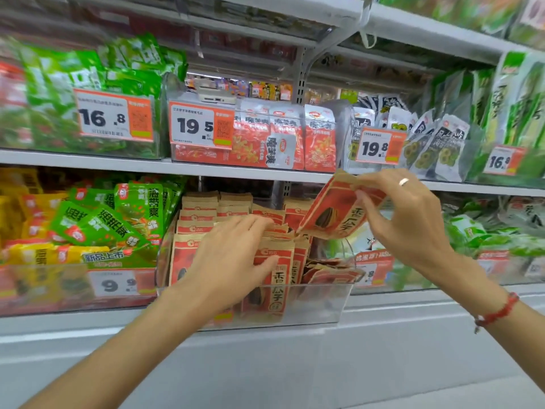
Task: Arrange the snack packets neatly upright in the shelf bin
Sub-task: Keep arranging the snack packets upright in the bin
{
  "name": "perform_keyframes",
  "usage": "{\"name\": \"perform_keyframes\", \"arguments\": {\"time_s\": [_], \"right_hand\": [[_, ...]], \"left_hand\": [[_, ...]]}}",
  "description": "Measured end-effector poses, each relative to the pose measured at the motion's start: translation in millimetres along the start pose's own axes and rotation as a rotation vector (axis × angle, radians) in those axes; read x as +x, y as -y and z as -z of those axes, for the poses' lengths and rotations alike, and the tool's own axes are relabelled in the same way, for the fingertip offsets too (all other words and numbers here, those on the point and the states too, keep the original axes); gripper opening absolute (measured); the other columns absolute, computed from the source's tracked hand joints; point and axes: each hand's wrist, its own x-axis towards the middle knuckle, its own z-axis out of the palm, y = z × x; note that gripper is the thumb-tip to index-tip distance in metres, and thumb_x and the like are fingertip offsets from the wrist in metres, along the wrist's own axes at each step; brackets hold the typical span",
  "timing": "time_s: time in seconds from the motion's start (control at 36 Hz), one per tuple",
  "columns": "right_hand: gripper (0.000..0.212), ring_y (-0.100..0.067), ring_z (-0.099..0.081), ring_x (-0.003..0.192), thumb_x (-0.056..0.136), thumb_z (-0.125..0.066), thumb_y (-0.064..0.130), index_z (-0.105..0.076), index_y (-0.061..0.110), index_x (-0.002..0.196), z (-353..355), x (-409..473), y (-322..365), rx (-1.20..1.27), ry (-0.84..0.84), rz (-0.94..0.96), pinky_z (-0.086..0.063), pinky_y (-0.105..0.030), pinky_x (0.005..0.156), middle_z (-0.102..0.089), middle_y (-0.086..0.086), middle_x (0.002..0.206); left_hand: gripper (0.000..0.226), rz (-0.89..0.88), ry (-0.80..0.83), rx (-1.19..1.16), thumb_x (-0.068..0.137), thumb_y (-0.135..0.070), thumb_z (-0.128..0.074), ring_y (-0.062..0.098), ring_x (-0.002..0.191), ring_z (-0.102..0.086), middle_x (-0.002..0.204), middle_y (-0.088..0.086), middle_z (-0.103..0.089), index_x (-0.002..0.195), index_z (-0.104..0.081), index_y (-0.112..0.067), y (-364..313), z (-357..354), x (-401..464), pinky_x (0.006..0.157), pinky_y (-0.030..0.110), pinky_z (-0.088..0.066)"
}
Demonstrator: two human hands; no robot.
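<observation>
A clear plastic shelf bin (318, 305) on the lower shelf holds several red and tan sunflower-seed packets (203, 216), most standing upright in rows. My left hand (227, 258) lies over the front packets, fingers across their tops and thumb against the face of one upright packet (274, 278). My right hand (404, 214) pinches the top edge of one packet (336, 211), tilted, above the bin's right side. A few packets (327, 270) lie flat and jumbled in the bin's right part.
Green and yellow packets (112, 222) fill the bin to the left, green ones (486, 237) the bin to the right. The upper shelf edge (236, 169) runs just above my right hand, carrying red packets (283, 137) and orange price tags (200, 125).
</observation>
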Motion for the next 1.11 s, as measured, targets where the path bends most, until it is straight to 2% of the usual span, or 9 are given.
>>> {"name": "perform_keyframes", "arguments": {"time_s": [0.14, 0.28, 0.44, 0.56, 0.64, 0.75, 0.83, 0.97, 1.11], "right_hand": [[0.018, -0.015, -0.052, 0.082, 0.09, -0.057, 0.015, -0.065, 0.002, 0.1, 30.2, 8.1, 38.4, 0.18, -0.083, -0.038, -0.042, -0.026, 0.072, -0.06, 0.003, 0.087], [0.014, 0.009, -0.06, 0.077, 0.087, -0.067, 0.007, -0.067, 0.02, 0.094, 31.5, 7.7, 90.2, 0.702, 0.205, -0.332, -0.043, -0.006, 0.069, -0.066, 0.019, 0.083], [0.014, -0.008, -0.068, 0.078, 0.082, -0.074, 0.014, -0.072, 0.028, 0.083, -5.8, -14.7, 102.6, 0.875, 0.369, -0.541, -0.056, -0.03, 0.07, -0.073, 0.013, 0.082], [0.01, -0.006, -0.069, 0.076, 0.079, -0.075, 0.017, -0.071, 0.026, 0.083, -18.4, -23.7, 109.0, 1.09, 0.408, -0.731, -0.053, -0.017, 0.059, -0.074, 0.01, 0.083], [0.016, -0.007, -0.07, 0.081, 0.082, -0.069, 0.022, -0.068, 0.026, 0.098, -24.9, -32.3, 108.3, 1.214, 0.456, -0.93, -0.046, -0.009, 0.051, -0.075, 0.005, 0.091], [0.038, -0.013, -0.071, 0.086, 0.082, -0.069, 0.027, -0.058, 0.022, 0.118, -33.9, -47.2, 110.7, 1.254, 0.518, -1.087, -0.054, -0.018, 0.066, -0.076, -0.002, 0.093], [0.026, -0.016, -0.07, 0.081, 0.088, -0.065, 0.025, -0.063, 0.017, 0.113, -37.3, -54.1, 115.8, 1.244, 0.592, -1.08, -0.057, -0.02, 0.065, -0.076, -0.006, 0.093], [0.008, -0.01, -0.067, 0.068, 0.087, -0.068, 0.015, -0.067, 0.023, 0.086, -44.7, -59.4, 124.6, 1.066, 0.472, -0.951, -0.054, -0.023, 0.061, -0.072, -0.002, 0.081], [0.002, -0.019, -0.069, 0.073, 0.085, -0.071, 0.019, -0.07, 0.021, 0.086, -48.0, -59.0, 134.0, 0.946, 0.339, -0.9, -0.058, -0.037, 0.066, -0.072, 0.0, 0.078]], "left_hand": [[0.075, 0.129, -0.045, -0.375, 0.078, -0.071, -0.049, -0.001, 0.129, -0.039, 0.143, -0.024, -0.04, 0.143, -0.03, -0.042, -16.2, 31.6, -30.4, 0.104, 0.028, -0.035], [0.056, 0.222, -0.118, -0.678, 0.076, -0.074, -0.055, -0.013, 0.112, -0.05, 0.12, -0.033, -0.055, 0.125, -0.047, -0.049, -14.4, 27.9, -54.1, 0.094, 0.024, -0.045], [0.038, 0.368, -0.134, -0.59, 0.072, -0.069, -0.048, -0.008, 0.09, -0.061, 0.094, -0.031, -0.064, 0.101, -0.059, -0.047, 2.7, 2.7, -86.5, 0.08, 0.03, -0.054], [0.04, 0.451, -0.076, -0.734, 0.071, -0.062, -0.057, 0.0, 0.08, -0.067, 0.089, -0.023, -0.07, 0.097, -0.069, -0.033, 14.4, -5.9, -94.4, 0.072, 0.032, -0.055], [0.038, 0.48, -0.067, -0.829, 0.075, -0.054, -0.06, 0.007, 0.086, -0.069, 0.091, -0.017, -0.073, 0.095, -0.072, -0.024, 16.7, -9.9, -95.4, 0.08, 0.034, -0.055], [0.022, 0.55, -0.044, -1.009, 0.084, -0.038, -0.061, 0.006, 0.078, -0.071, 0.082, -0.014, -0.075, 0.09, -0.072, -0.02, 12.5, -11.9, -98.2, 0.065, 0.017, -0.054], [0.015, 0.618, -0.009, -1.065, 0.09, -0.032, -0.06, 0.004, 0.076, -0.071, 0.083, -0.013, -0.075, 0.091, -0.071, -0.023, 10.6, -15.5, -101.6, 0.062, 0.014, -0.052], [0.034, 0.634, -0.021, -0.892, 0.079, -0.05, -0.066, 0.002, 0.096, -0.065, 0.103, -0.02, -0.068, 0.109, -0.06, -0.034, 14.1, -25.0, -108.1, 0.08, 0.026, -0.053], [0.095, 0.655, 0.041, -0.813, 0.041, -0.081, -0.068, -0.007, 0.104, -0.056, 0.116, -0.025, -0.059, 0.126, -0.049, -0.042, -0.7, -18.7, -107.5, 0.09, 0.03, -0.053]]}}
